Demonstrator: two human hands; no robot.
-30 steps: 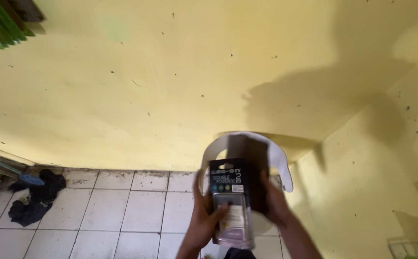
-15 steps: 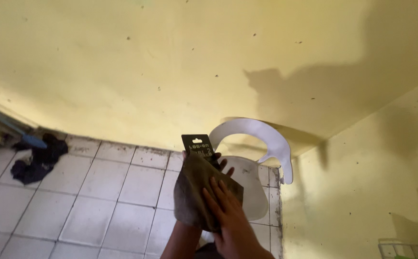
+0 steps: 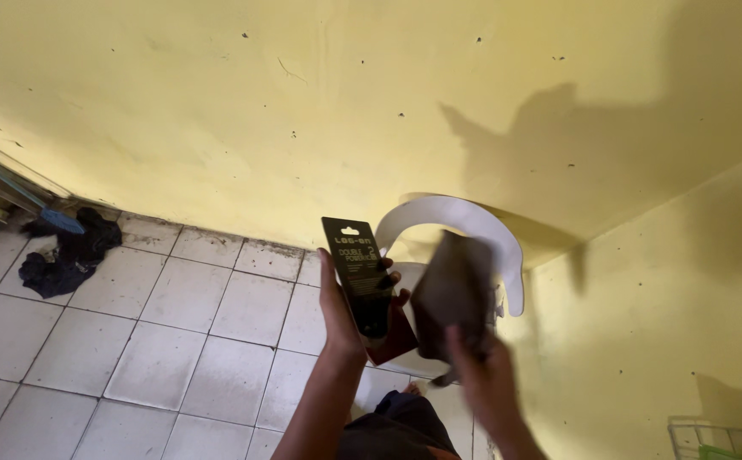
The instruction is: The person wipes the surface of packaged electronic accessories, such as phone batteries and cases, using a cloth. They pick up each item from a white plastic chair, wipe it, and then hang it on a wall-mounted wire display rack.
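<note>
My left hand [image 3: 343, 311] holds up a flat black package [image 3: 359, 274] with a hang hole at its top; a dark red piece shows just behind the package's lower end. To the right, my right hand [image 3: 483, 372] grips a dark grey-brown flat piece [image 3: 454, 294], which is blurred by motion and held apart from the package. Both hands hover in front of a white plastic chair [image 3: 473, 223] that stands in the corner of the room.
Yellow walls [image 3: 217, 102] meet in a corner behind the chair. The floor is white tile [image 3: 158, 341]. A dark cloth heap [image 3: 68, 253] lies by the wall at the left, and a wire rack [image 3: 711, 434] shows at the bottom right.
The two hands, together on one item half a second ago, have parted: the left keeps the black package, the right has drawn the dark piece away to the right.
</note>
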